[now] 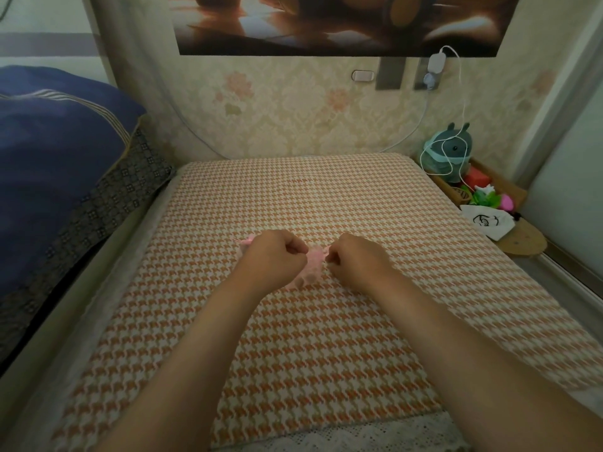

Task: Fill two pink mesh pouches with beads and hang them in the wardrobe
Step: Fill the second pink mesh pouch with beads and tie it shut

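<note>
head view, both bare forearms reach out over a table covered with an orange-and-white houndstooth cloth [326, 197]. left hand [272, 256] is curled into a loose fist, fingertips pinched together at the pouch's left edge. right hand [354, 257] is curled the same way, pinching at the pouch's right edge; whatever sits in that pinch is too small to make out, could be a drawstring. pink mesh pouch [314, 261] sits between the two hands, about mid-table, low against the cloth, gathered and crumpled; its lower part runs out under the left wrist. a second bit of pink [245, 240] pokes out behind the left hand, cannot tell if it is another pouch or part of the same one. beads not distinguishable. left of the table: blue bedding [62, 151] piled up. right rear corner: green plush toy [452, 148] with a white charger cable [456, 102] looped over it, and a white drawstring bag [489, 221] with a black print just beside the table edge. floral wallpaper [293, 106] behind.
</note>
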A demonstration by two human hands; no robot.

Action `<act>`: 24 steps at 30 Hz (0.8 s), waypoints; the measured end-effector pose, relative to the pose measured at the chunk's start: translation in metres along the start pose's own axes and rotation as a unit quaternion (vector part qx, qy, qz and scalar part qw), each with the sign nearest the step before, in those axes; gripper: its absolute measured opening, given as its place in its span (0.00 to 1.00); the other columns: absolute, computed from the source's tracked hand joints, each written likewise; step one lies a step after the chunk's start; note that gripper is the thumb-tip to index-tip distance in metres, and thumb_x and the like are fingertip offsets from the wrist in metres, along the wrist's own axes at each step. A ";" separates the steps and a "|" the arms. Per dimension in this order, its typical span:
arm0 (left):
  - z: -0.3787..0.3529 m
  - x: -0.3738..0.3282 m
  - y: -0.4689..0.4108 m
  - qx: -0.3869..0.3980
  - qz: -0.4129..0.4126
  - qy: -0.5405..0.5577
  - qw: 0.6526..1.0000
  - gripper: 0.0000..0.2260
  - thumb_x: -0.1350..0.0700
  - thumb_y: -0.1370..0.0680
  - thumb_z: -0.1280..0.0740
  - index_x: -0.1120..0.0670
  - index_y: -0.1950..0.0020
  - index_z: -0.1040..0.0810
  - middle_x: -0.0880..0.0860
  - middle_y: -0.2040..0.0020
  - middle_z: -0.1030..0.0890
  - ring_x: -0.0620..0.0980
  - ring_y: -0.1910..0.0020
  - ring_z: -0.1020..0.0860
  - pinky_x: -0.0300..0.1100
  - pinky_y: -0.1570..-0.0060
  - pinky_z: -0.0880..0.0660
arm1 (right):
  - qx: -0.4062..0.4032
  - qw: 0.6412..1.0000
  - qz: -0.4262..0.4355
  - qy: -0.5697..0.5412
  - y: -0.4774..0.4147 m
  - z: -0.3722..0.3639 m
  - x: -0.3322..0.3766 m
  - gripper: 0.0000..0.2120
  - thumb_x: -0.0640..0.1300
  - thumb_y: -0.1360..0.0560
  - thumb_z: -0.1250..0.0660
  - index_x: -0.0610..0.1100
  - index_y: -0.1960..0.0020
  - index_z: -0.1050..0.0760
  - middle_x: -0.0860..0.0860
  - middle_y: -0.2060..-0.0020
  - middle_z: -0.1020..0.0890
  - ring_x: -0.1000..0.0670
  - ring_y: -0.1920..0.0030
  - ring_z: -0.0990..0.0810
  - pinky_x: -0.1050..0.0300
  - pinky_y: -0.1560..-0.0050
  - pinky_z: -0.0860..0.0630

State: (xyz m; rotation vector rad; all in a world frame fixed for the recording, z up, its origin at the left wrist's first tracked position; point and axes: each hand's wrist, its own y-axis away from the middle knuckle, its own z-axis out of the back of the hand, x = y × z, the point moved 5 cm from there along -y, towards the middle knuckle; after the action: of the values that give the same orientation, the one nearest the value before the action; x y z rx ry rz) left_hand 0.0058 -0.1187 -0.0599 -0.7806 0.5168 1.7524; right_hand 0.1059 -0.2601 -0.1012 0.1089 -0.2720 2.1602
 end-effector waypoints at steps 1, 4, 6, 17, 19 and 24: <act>-0.001 0.000 0.000 0.005 -0.002 0.000 1.000 0.08 0.58 0.24 0.34 0.47 0.53 0.18 0.45 0.59 0.18 0.42 0.71 0.23 0.33 0.72 0.29 | -0.003 1.000 0.002 0.008 0.000 0.000 0.001 0.07 0.49 0.20 0.32 0.51 0.48 0.16 0.54 0.48 0.19 0.47 0.53 0.18 0.55 0.59 0.23; -0.003 0.000 0.001 0.012 -0.008 0.002 1.000 0.09 0.59 0.24 0.34 0.47 0.51 0.17 0.43 0.57 0.18 0.40 0.71 0.24 0.31 0.72 0.30 | -0.006 1.000 -0.003 0.008 0.002 0.000 0.000 0.06 0.50 0.21 0.31 0.50 0.51 0.16 0.54 0.52 0.19 0.47 0.54 0.18 0.55 0.60 0.25; -0.003 0.000 0.001 0.015 -0.008 0.004 1.000 0.09 0.59 0.23 0.34 0.48 0.49 0.17 0.42 0.57 0.19 0.38 0.71 0.24 0.29 0.74 0.31 | -0.003 1.000 -0.011 -0.008 0.004 0.002 -0.003 0.06 0.47 0.21 0.32 0.50 0.52 0.15 0.54 0.54 0.16 0.49 0.55 0.17 0.54 0.59 0.22; 0.003 0.004 0.002 -0.003 0.002 0.000 1.000 0.07 0.57 0.23 0.34 0.48 0.52 0.17 0.47 0.59 0.17 0.41 0.72 0.24 0.30 0.75 0.32 | 0.014 1.000 -0.006 -0.016 0.008 -0.003 -0.007 0.06 0.48 0.21 0.31 0.52 0.47 0.15 0.55 0.50 0.15 0.49 0.51 0.17 0.52 0.51 0.19; 0.001 0.006 0.003 0.003 0.004 -0.003 1.000 0.06 0.56 0.24 0.33 0.47 0.51 0.17 0.44 0.58 0.18 0.41 0.69 0.23 0.31 0.72 0.31 | 0.027 0.998 -0.021 -0.047 0.009 -0.003 -0.009 0.07 0.48 0.21 0.31 0.52 0.46 0.16 0.55 0.50 0.15 0.51 0.51 0.18 0.52 0.50 0.19; 0.002 0.007 0.000 0.004 -0.001 -0.011 1.000 0.08 0.55 0.25 0.32 0.45 0.49 0.17 0.40 0.54 0.18 0.46 0.59 0.17 0.40 0.60 0.19 | -0.059 0.957 -0.071 -0.276 0.012 0.024 -0.014 0.06 0.47 0.22 0.27 0.51 0.45 0.16 0.59 0.53 0.16 0.61 0.55 0.18 0.62 0.51 0.21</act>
State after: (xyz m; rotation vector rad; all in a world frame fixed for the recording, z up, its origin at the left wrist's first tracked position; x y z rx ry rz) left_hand 0.0044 -0.1126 -0.0632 -0.7549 0.5092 1.7541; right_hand 0.1040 -0.2838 -0.0819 0.6494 -0.6891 1.9266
